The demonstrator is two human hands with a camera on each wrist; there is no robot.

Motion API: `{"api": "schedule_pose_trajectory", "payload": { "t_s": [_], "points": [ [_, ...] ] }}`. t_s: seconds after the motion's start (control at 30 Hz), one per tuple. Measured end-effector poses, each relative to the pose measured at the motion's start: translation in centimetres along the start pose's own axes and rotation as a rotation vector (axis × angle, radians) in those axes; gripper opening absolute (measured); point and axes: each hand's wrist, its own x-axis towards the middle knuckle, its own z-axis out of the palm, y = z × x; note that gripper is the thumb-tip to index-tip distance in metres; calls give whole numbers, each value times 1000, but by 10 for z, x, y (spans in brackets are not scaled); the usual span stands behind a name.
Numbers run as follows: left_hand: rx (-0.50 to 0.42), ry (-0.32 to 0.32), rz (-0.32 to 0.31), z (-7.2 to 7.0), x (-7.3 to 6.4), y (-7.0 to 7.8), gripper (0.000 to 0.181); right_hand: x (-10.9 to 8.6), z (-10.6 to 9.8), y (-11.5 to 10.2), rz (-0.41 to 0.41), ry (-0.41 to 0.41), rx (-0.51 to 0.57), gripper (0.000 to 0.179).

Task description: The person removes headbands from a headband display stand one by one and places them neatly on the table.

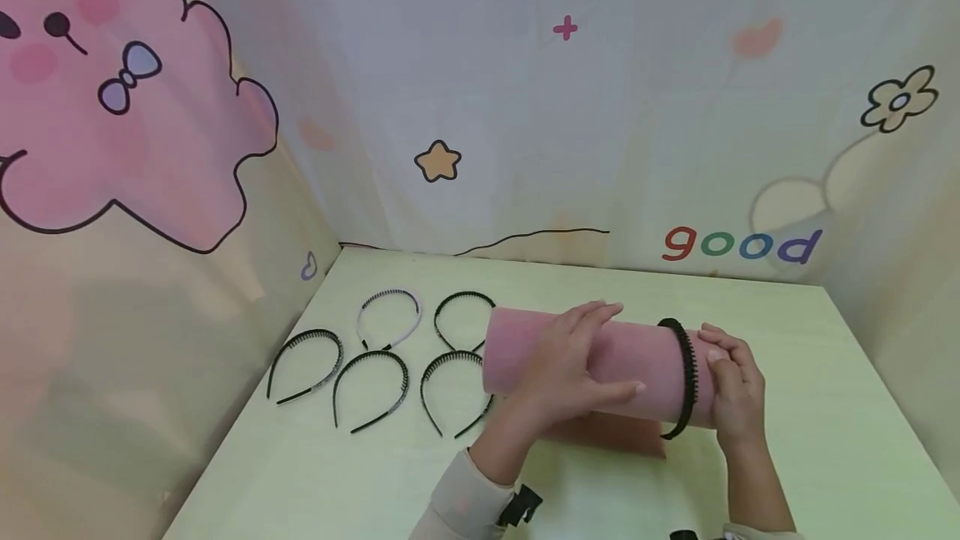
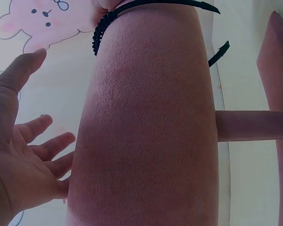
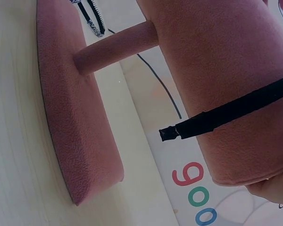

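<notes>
A pink fabric headband stand (image 1: 637, 365) with a thick padded roll lies level above its flat base (image 1: 622, 433); a short post joins them in the left wrist view. Around the roll's right part sits a black toothed headband (image 1: 687, 382), its free ends pointing down. My right hand (image 1: 738, 394) holds the right end of the roll, thumb in front. My left hand (image 1: 570, 365) is over the roll's left half with fingers spread and straight. In the left wrist view that hand (image 2: 28, 155) is beside the roll; firm contact is hard to tell.
Several headbands lie to the left on the pale table (image 1: 247, 482): a light lilac one (image 1: 417, 325) and black ones (image 1: 342, 350), (image 1: 406, 377). Two more black headbands are partly behind the roll. Printed curtains (image 1: 510, 107) stand behind and beside the table.
</notes>
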Motion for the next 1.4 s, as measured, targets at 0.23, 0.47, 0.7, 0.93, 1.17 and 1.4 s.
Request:
{"api": "schedule_pose_trajectory", "payload": {
  "t_s": [0.23, 0.47, 0.7, 0.93, 1.17, 1.4],
  "points": [
    [-58, -85, 38, 5, 13, 4, 79, -2, -2, 0, 15, -2, -15, 27],
    [46, -230, 53, 13, 31, 14, 78, -1, -3, 1, 3, -5, 14, 27],
    [126, -303, 54, 23, 42, 18, 81, -2, -3, 2, -5, -21, 2, 28],
    [259, -390, 43, 30, 48, 20, 89, -2, -2, 1, 16, -8, 5, 28],
    [458, -405, 53, 34, 46, 24, 101, -3, -2, -1, 15, -19, 17, 28],
    [627, -398, 13, 42, 47, 27, 115, -2, 0, -2, -1, -15, 42, 27]
  ]
}}
